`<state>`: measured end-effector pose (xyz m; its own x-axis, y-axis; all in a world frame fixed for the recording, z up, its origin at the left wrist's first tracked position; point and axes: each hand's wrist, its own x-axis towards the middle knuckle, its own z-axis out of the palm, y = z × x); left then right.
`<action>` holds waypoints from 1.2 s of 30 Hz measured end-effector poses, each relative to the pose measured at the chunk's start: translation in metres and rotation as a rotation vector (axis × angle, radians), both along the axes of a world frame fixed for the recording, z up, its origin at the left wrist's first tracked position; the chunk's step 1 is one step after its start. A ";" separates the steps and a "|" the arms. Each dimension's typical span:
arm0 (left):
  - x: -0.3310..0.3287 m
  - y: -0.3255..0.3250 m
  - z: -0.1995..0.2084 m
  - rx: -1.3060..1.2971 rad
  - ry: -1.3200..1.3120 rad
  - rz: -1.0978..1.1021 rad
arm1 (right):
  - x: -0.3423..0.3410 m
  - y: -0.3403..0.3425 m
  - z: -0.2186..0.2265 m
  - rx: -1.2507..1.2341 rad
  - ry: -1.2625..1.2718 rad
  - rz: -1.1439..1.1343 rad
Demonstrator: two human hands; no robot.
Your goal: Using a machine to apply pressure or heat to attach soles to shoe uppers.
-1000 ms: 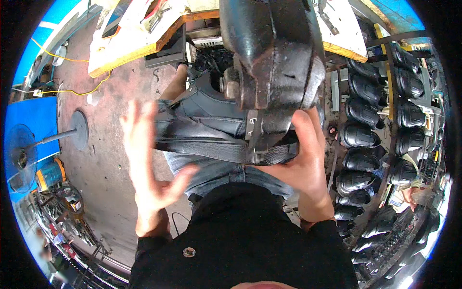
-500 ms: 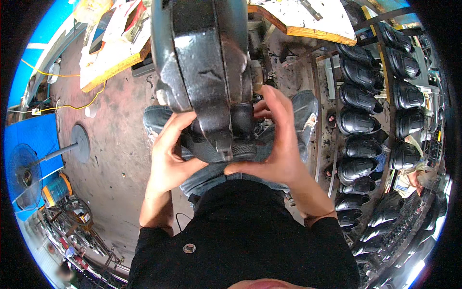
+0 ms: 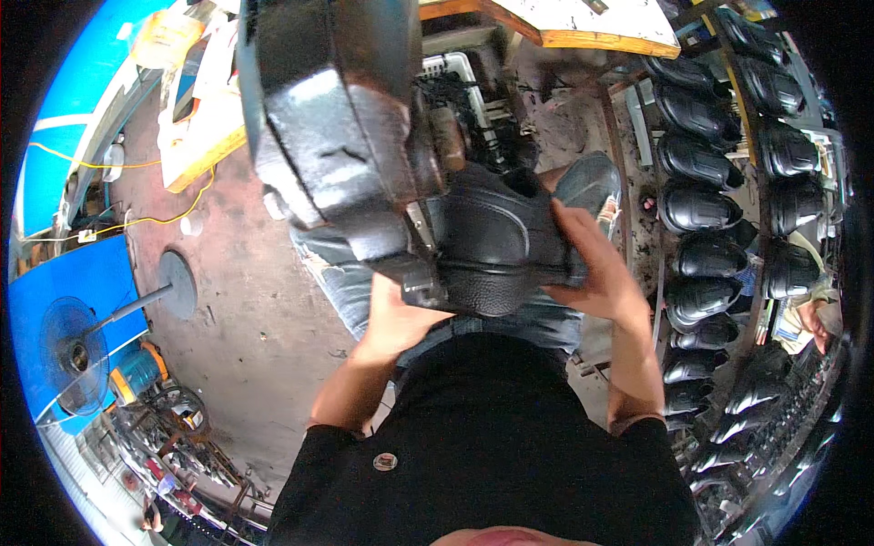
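A black leather shoe point(image 3: 499, 238) with a pebbled toe and a raised seam is held in front of my lap, close against the narrow end of a dark metal machine head point(image 3: 341, 127). My right hand point(image 3: 603, 266) grips the shoe's right side, thumb toward the lower edge and fingers along the upper. My left hand point(image 3: 402, 314) is at the lower left, beneath the machine's tip. The machine hides most of its fingers, and its thumb points toward the shoe's toe.
Black shoes point(image 3: 701, 207) fill the racks on the right, where another person's hand point(image 3: 813, 323) shows. Behind the machine sits a white basket point(image 3: 460, 68). A wood-edged white table point(image 3: 605, 36) stands ahead, a fan point(image 3: 75, 355) at left, and a yellow cord point(image 3: 150, 220) crosses the floor.
The shoe has come out from behind the machine to its right, showing much more of its upper. My right hand has moved right with it. The whole view has also shifted.
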<state>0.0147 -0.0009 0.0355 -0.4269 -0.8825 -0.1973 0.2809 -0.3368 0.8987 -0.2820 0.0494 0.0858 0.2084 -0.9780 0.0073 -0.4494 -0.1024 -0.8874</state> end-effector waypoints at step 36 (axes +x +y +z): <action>-0.012 -0.008 0.006 -0.295 -0.188 -0.067 | -0.017 -0.019 0.091 0.029 0.498 -0.012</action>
